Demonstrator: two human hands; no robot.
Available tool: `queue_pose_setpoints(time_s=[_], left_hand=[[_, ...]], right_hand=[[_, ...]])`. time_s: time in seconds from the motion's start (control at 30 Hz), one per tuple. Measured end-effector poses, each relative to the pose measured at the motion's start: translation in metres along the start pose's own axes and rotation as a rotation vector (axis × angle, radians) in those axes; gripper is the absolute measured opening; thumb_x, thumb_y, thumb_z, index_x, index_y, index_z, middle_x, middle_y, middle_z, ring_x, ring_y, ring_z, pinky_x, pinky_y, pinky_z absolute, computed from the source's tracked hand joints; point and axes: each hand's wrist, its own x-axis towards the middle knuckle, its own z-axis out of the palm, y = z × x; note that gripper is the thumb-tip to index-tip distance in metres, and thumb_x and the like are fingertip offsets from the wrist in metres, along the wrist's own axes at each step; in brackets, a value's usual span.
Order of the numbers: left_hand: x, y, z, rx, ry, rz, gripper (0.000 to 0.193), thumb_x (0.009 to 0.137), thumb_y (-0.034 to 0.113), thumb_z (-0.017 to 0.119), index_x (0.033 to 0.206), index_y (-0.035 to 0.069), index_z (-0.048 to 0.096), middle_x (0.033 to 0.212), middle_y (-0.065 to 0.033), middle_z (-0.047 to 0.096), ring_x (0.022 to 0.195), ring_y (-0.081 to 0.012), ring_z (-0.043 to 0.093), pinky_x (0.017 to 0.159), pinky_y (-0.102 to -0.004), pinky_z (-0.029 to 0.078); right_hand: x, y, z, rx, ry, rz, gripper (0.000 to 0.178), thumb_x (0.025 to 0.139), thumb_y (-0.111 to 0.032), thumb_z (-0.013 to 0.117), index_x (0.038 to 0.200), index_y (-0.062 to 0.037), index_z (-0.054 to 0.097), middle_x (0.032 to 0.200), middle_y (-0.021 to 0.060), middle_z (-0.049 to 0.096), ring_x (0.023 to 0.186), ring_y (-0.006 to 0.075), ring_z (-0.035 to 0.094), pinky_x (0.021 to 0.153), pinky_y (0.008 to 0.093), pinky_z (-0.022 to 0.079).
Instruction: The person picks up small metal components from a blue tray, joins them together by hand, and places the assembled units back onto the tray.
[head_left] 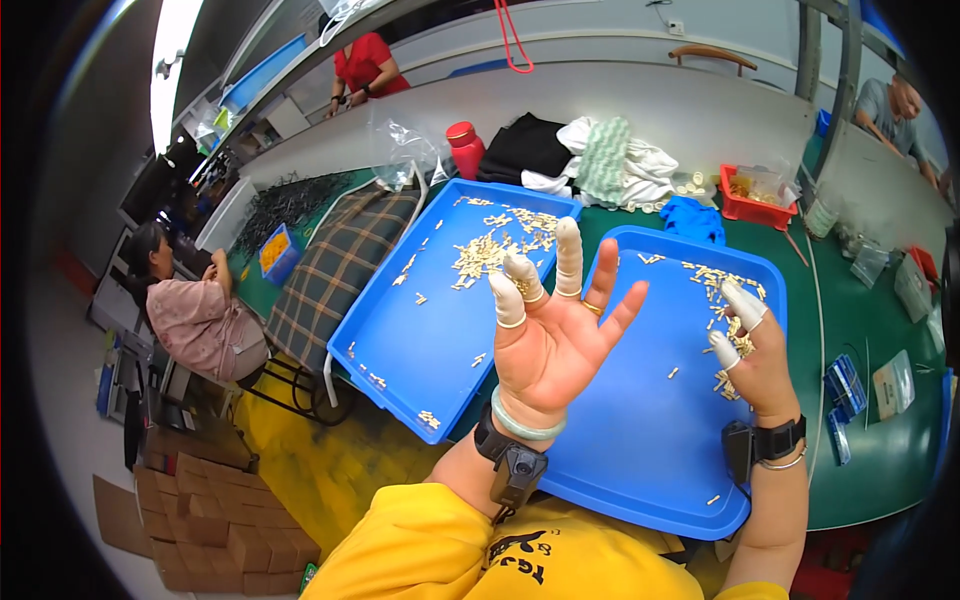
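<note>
Head view shows left hand (pixel 550 352) splayed, right hand (pixel 764 362) bent over slim golden pieces (pixel 727 386) — grip unclear.

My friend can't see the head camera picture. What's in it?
Someone's left hand is open, palm showing, above two blue trays of small gold pieces. Their right hand is over pieces in the right tray; both wear white finger covers.

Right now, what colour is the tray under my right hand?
The tray is blue, best seen in the head view.
</note>
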Motion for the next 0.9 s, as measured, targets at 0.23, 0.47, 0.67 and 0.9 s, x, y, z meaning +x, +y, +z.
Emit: queue_pose_setpoints(time_s=[0.23, 0.47, 0.67, 0.9], left_hand=[[-0.002, 0.013, 0.000, -0.016, 0.047, 0.105, 0.023, 0.084, 0.040, 0.058, 0.102, 0.030, 0.067, 0.136, 0.0063, 0.044, 0.134, -0.0244, 0.024, 0.112, -0.0487, 0.008], [0.016, 0.066, -0.030, 0.032, 0.378, 0.337, 0.035, 0.088, 0.040, 0.053, 0.118, 0.021, 0.057, 0.136, -0.0048, 0.043, 0.125, -0.0304, 0.038, 0.107, -0.0529, 0.024], [0.032, 0.001, -0.033, 0.347, 0.501, -0.179, 0.046, 0.086, 0.036, 0.058, 0.122, 0.008, 0.050, 0.126, -0.0130, 0.050, 0.114, -0.0284, 0.049, 0.097, -0.0458, 0.039], [0.045, -0.086, -0.049, 1.892, -0.441, -0.784, 0.036, 0.077, 0.012, 0.062, 0.111, 0.004, 0.056, 0.109, -0.0170, 0.057, 0.095, -0.0298, 0.058, 0.081, -0.0403, 0.049]], right_hand=[[0.000, 0.001, 0.001, -0.013, -0.006, 0.007, 0.058, 0.070, 0.000, 0.064, 0.126, -0.0091, 0.052, 0.114, 0.0079, 0.056, 0.088, 0.0159, 0.055, 0.069, 0.0251, 0.044], [-0.002, 0.000, -0.002, -0.003, 0.007, 0.057, 0.052, 0.072, -0.002, 0.067, 0.122, -0.0044, 0.053, 0.116, 0.0126, 0.056, 0.097, 0.0235, 0.057, 0.081, 0.0302, 0.047], [0.003, 0.016, 0.003, 0.189, 0.164, 0.226, 0.047, 0.078, 0.000, 0.062, 0.124, -0.0068, 0.053, 0.100, 0.0036, 0.058, 0.080, 0.0084, 0.053, 0.070, 0.0219, 0.045], [0.000, 0.016, 0.002, 0.447, 0.221, 0.437, 0.042, 0.082, -0.003, 0.062, 0.123, -0.0077, 0.054, 0.095, 0.0031, 0.057, 0.075, 0.0058, 0.052, 0.066, 0.0197, 0.045]])
